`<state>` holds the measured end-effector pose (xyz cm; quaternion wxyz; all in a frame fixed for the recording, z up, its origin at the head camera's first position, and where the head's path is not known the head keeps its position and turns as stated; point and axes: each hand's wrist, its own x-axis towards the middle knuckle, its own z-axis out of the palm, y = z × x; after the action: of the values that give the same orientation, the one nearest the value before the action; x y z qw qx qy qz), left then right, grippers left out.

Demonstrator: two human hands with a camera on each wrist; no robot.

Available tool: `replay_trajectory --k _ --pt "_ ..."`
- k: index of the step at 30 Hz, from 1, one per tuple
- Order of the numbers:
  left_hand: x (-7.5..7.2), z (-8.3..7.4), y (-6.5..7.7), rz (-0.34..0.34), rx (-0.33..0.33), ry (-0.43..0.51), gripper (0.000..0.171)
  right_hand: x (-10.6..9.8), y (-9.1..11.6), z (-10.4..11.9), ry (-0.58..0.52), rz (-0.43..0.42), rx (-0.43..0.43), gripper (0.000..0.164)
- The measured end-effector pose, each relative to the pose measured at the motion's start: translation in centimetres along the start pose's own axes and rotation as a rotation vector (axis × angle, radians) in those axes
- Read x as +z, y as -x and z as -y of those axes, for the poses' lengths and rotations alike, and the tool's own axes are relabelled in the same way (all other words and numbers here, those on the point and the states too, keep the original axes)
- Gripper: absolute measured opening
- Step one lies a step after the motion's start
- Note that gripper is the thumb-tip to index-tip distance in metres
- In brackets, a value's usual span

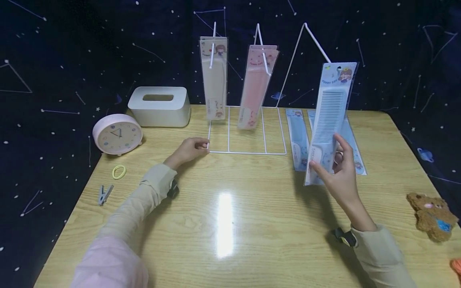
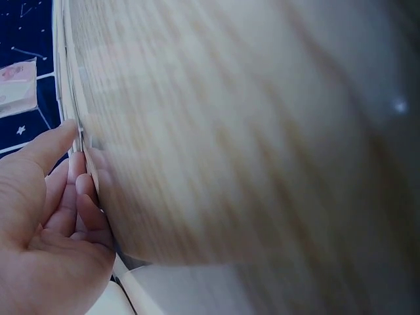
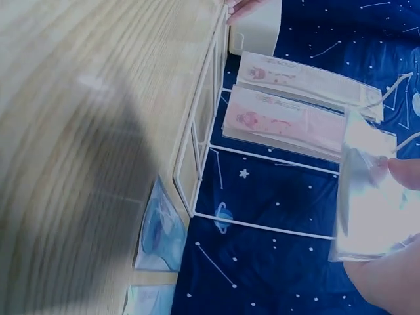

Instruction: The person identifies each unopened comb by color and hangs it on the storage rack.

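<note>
My right hand (image 1: 343,176) pinches a packaged light-blue comb (image 1: 329,116) by its lower part, thumb on one edge and fingers on the other. The pack stands nearly upright before the right-hand hook of a white wire rack (image 1: 248,152); its top edge meets the rod, whose tip is hidden. At the rack's front left corner, my left hand (image 1: 191,150) pinches the base wire. Packaged cream combs (image 1: 216,84) hang on the left hook, and packaged pink combs (image 1: 256,84) on the middle one. Packaged blue combs (image 1: 297,140) lie on the table right of the rack.
A white tissue box (image 1: 158,114) and a round pink clock (image 1: 117,135) stand at the back left. Nearer lie a yellow hair tie (image 1: 119,172) and a grey clip (image 1: 105,195). On the right edge is a brown bear plush (image 1: 433,218). A dark starry cloth hangs behind.
</note>
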<state>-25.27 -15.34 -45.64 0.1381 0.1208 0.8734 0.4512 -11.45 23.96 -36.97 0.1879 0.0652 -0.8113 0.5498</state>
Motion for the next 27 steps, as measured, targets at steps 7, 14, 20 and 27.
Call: replay_trajectory --k 7,14,20,27 --pt "0.1 -0.2 0.1 0.016 0.003 0.003 0.044 0.9 -0.5 -0.7 -0.039 -0.009 0.012 0.084" --pt "-0.1 -0.2 0.2 0.005 0.004 -0.006 0.045 1.1 -1.1 -1.1 -0.012 -0.006 0.012 0.083" --pt "-0.2 -0.2 0.2 0.007 -0.003 0.002 0.045 1.5 -3.5 -1.7 -0.009 0.059 0.052 0.078" --pt "-0.1 -0.4 0.3 0.005 -0.003 -0.007 0.045 2.1 -7.7 -2.7 -0.113 0.133 0.095 0.069"
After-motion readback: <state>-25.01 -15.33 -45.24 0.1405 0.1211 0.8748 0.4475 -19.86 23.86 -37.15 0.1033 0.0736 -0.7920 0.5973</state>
